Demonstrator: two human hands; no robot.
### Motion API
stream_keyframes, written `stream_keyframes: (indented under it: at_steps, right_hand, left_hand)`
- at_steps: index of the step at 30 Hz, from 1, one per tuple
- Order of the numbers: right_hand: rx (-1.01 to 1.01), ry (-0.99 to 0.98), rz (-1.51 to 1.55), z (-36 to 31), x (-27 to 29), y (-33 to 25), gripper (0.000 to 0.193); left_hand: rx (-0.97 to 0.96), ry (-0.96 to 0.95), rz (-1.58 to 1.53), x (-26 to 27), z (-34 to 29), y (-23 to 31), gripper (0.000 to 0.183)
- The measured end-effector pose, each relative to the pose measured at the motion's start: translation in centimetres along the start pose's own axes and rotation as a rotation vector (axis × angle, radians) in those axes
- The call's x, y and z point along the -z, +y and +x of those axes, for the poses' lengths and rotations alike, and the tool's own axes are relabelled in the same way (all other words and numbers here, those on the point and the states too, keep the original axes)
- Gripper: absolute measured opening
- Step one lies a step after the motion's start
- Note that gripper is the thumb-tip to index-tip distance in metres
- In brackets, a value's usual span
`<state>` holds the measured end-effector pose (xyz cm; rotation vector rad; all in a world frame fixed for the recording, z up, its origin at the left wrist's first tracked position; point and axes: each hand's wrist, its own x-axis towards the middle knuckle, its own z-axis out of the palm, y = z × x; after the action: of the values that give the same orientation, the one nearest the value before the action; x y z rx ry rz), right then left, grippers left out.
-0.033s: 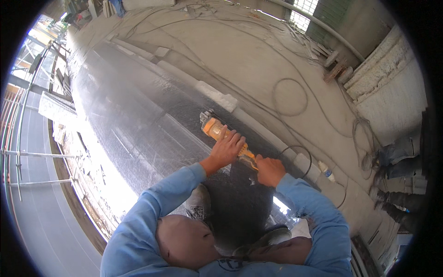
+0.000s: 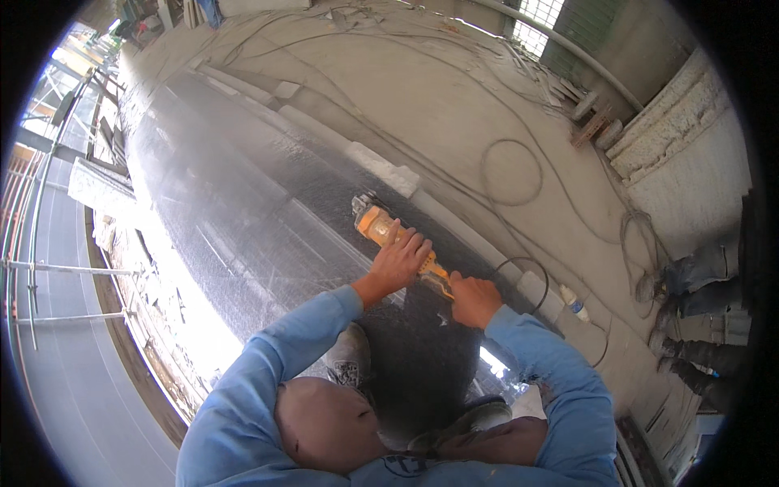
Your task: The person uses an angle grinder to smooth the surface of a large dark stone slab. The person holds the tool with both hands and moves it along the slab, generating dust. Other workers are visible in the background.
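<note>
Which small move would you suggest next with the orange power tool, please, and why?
I would probably ease the orange power tool a little leftward over the dark slab: the left hand grips its body and the right hand its rear end, so it seems well steadied, while the dark cable loops off to the right, apparently clear of that path.

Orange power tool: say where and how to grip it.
Likely best: right hand around the slim rear end of the orange power tool, from the near right; left hand over its thicker body, from the left. The tool lies slanted, metal head pointing away, so both holds sit clear.
</note>
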<state>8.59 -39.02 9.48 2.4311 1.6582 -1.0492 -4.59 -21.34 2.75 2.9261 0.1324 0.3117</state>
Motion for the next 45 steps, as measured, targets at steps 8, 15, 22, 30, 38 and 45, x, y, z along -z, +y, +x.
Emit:
stream_keyframes:
  at_steps: [8, 15, 22, 30, 38, 45]
  right_hand:
    - [0.099, 0.167, -0.163, 2.5, -1.5, -0.8, 0.052]
    - [0.158, 0.243, -0.264, 3.8, -1.9, -1.8, 0.06]
    - [0.184, 0.291, -0.268, 6.4, -2.0, -2.7, 0.044]
    - [0.118, 0.289, -0.185, 8.8, -3.3, -2.6, 0.031]
    - [0.114, 0.191, -0.169, 4.2, -1.3, -2.0, 0.029]
    - [0.065, 0.113, -0.181, -1.1, -0.5, -0.3, 0.025]
  left_hand:
    - [0.032, -0.034, 0.045, -0.6, 0.3, -3.2, 0.049]
    - [0.061, -0.045, 0.04, -0.2, 0.3, -4.6, 0.05]
    - [0.107, -0.105, 0.024, 0.0, -0.1, -6.7, 0.063]
    - [0.116, -0.096, 0.04, -1.1, -0.1, -8.2, 0.07]
    - [0.07, -0.128, 0.048, -0.3, -0.1, -4.4, 0.066]
    - [0.01, -0.157, 0.015, -0.2, 0.7, 0.3, 0.061]
